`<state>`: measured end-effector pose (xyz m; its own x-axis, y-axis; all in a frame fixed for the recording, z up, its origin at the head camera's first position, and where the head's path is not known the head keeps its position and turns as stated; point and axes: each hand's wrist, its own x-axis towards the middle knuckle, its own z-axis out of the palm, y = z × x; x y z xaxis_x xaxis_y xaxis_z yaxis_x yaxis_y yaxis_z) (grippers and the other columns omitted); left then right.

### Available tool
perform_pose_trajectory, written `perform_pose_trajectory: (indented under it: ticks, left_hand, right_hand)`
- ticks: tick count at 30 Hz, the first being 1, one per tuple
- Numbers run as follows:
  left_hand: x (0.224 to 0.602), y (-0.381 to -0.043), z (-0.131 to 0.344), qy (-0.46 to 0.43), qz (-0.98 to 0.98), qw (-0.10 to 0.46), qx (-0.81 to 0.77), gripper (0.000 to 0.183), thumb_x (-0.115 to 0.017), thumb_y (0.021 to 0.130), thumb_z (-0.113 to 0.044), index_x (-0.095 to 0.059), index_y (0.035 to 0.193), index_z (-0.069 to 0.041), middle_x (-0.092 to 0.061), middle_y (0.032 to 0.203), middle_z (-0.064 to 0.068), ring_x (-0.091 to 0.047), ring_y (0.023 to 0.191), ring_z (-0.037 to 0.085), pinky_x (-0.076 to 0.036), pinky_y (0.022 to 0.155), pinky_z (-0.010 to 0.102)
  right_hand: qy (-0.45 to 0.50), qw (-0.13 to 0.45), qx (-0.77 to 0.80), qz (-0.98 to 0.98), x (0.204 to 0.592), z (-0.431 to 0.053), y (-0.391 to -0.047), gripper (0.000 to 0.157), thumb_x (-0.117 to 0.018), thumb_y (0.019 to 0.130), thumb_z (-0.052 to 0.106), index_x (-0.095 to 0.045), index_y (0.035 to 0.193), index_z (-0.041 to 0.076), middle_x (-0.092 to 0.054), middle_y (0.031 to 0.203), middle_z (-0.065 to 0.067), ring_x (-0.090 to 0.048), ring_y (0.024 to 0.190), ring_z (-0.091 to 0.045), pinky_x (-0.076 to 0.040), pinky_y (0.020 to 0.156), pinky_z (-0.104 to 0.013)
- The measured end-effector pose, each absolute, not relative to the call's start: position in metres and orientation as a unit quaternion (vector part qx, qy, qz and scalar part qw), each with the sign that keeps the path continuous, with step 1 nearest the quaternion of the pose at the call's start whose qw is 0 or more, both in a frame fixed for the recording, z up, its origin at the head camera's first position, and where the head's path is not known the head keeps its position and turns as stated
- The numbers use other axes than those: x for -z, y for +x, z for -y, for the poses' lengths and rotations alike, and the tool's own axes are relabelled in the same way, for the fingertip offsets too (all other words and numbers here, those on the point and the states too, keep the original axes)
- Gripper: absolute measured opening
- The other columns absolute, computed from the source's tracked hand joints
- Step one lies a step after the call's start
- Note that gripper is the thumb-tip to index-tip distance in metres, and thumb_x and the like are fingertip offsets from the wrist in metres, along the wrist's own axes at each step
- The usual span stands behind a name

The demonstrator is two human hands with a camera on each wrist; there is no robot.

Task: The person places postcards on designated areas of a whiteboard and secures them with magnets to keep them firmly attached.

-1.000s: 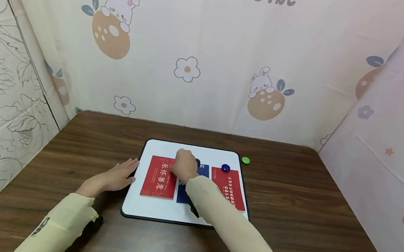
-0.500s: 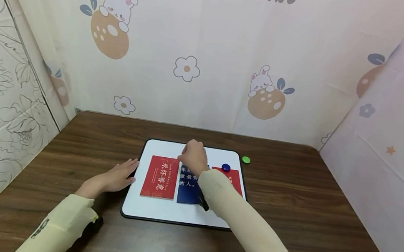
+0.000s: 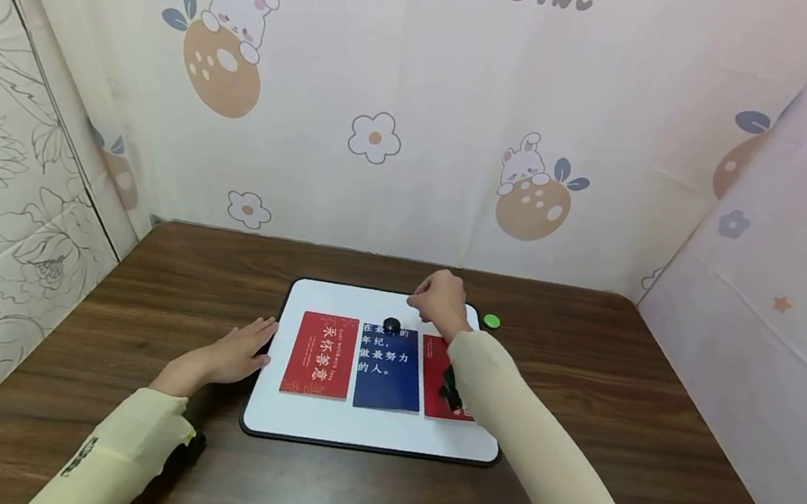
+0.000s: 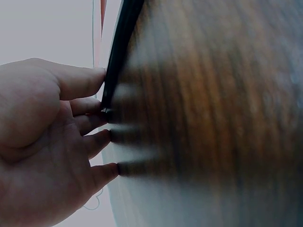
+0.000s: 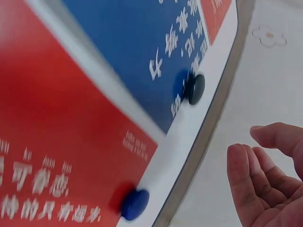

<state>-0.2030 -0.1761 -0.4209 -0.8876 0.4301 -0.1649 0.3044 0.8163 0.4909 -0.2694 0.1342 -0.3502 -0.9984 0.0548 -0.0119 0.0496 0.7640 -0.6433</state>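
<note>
A whiteboard [image 3: 307, 423] with a black rim lies on the table. My left hand [image 3: 236, 353] rests at its left edge, fingertips and thumb touching the rim in the left wrist view. On the board are a red card [image 3: 318, 355], a blue card [image 3: 388, 389] and another red card [image 3: 433, 378] partly behind my right sleeve. A black round magnet [image 3: 391, 325] sits at the blue card's top edge. In the right wrist view a blue magnet [image 5: 135, 205] is on the right red card's edge. Above the board's far right, my right hand [image 3: 440, 300] holds nothing, thumb and fingers apart.
A green magnet [image 3: 491, 321] lies on the brown wooden table [image 3: 585, 375], just beyond the board's right far corner. A printed curtain [image 3: 425, 196] hangs behind the table, with other patterned cloth at both sides.
My right hand has moved right, from over the left red and blue cards to the far right of the board, uncovering the black magnet and blue card. The left hand stays in place.
</note>
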Motion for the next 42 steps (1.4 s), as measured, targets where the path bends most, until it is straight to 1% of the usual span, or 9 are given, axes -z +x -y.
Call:
perform_pose_trajectory:
  ticks: [8,16,22,26,30,36,38,39,42]
  left_hand:
    - [0.42,-0.199,0.176,0.191,-0.942,0.138,-0.238,0.062,-0.055,0.095,-0.012,-0.026,0.144,0.012,-0.023,0.149,0.031,-0.015,0.139,0.046,-0.012,0.108,0.064]
    - [0.421,-0.197,0.175,0.185,-0.943,0.146,-0.236,0.062,-0.056,0.095,-0.013,-0.027,0.144,0.011,-0.024,0.149,0.031,-0.016,0.139,0.046,-0.013,0.107,0.064]
    - [0.421,-0.196,0.175,0.18,-0.942,0.15,-0.238,0.062,-0.056,0.095,-0.013,-0.027,0.144,0.011,-0.024,0.149,0.031,-0.015,0.139,0.046,-0.013,0.107,0.064]
    - [0.42,-0.197,0.174,0.18,-0.943,0.149,-0.239,0.062,-0.056,0.095,-0.014,-0.027,0.144,0.011,-0.023,0.149,0.031,-0.015,0.139,0.046,-0.013,0.107,0.064]
    - [0.418,-0.198,0.174,0.181,-0.943,0.146,-0.239,0.062,-0.055,0.095,-0.013,-0.026,0.145,0.011,-0.023,0.15,0.031,-0.014,0.139,0.046,-0.013,0.108,0.063]
    - [0.417,-0.199,0.173,0.186,-0.943,0.144,-0.235,0.061,-0.054,0.096,-0.012,-0.026,0.144,0.011,-0.023,0.15,0.031,-0.015,0.139,0.046,-0.013,0.108,0.063]
    - [0.418,-0.2,0.173,0.185,-0.943,0.146,-0.234,0.061,-0.054,0.096,-0.012,-0.026,0.145,0.011,-0.023,0.15,0.031,-0.015,0.139,0.046,-0.013,0.108,0.063]
    - [0.418,-0.2,0.173,0.184,-0.943,0.146,-0.234,0.061,-0.054,0.096,-0.012,-0.026,0.145,0.011,-0.023,0.15,0.031,-0.015,0.139,0.045,-0.013,0.108,0.063]
    - [0.419,-0.201,0.173,0.181,-0.945,0.145,-0.23,0.062,-0.055,0.095,-0.012,-0.026,0.145,0.01,-0.023,0.15,0.031,-0.014,0.14,0.045,-0.013,0.108,0.063]
  right_hand:
    - [-0.054,0.012,-0.356,0.933,0.347,-0.17,-0.274,0.016,-0.071,0.087,0.016,-0.071,0.091,0.001,-0.067,0.089,-0.014,-0.065,0.069,-0.022,-0.055,0.068,-0.031]
    - [-0.085,0.03,-0.348,0.933,0.353,-0.208,-0.279,0.016,-0.067,0.089,0.015,-0.07,0.091,0.0,-0.066,0.087,-0.015,-0.065,0.074,-0.027,-0.054,0.067,-0.034]
    - [-0.105,0.047,-0.332,0.936,0.354,-0.228,-0.281,0.016,-0.067,0.087,0.014,-0.071,0.088,-0.002,-0.067,0.083,-0.015,-0.062,0.07,-0.024,-0.051,0.062,-0.033]
    - [-0.121,0.048,-0.327,0.936,0.356,-0.24,-0.284,0.018,-0.066,0.087,0.014,-0.07,0.089,-0.003,-0.067,0.085,-0.016,-0.059,0.073,-0.023,-0.05,0.065,-0.035]
    - [-0.15,0.034,-0.34,0.928,0.361,-0.249,-0.288,0.021,-0.064,0.088,0.013,-0.07,0.094,-0.006,-0.067,0.086,-0.017,-0.061,0.075,-0.024,-0.051,0.069,-0.037]
    - [-0.197,0.006,-0.356,0.914,0.371,-0.26,-0.292,0.029,-0.064,0.088,0.015,-0.064,0.1,-0.011,-0.065,0.076,-0.016,-0.064,0.071,-0.025,-0.049,0.057,-0.029]
    - [-0.205,0.002,-0.365,0.908,0.375,-0.262,-0.291,0.033,-0.064,0.088,0.015,-0.061,0.104,-0.013,-0.065,0.08,-0.02,-0.065,0.073,-0.028,-0.049,0.057,-0.029]
    - [-0.208,0.001,-0.374,0.904,0.377,-0.263,-0.291,0.035,-0.064,0.088,0.015,-0.06,0.107,-0.014,-0.065,0.085,-0.021,-0.066,0.076,-0.029,-0.051,0.059,-0.03]
    - [-0.218,-0.002,-0.408,0.886,0.381,-0.264,-0.29,0.042,-0.064,0.09,0.014,-0.054,0.117,-0.016,-0.062,0.103,-0.026,-0.066,0.085,-0.032,-0.054,0.072,-0.036]
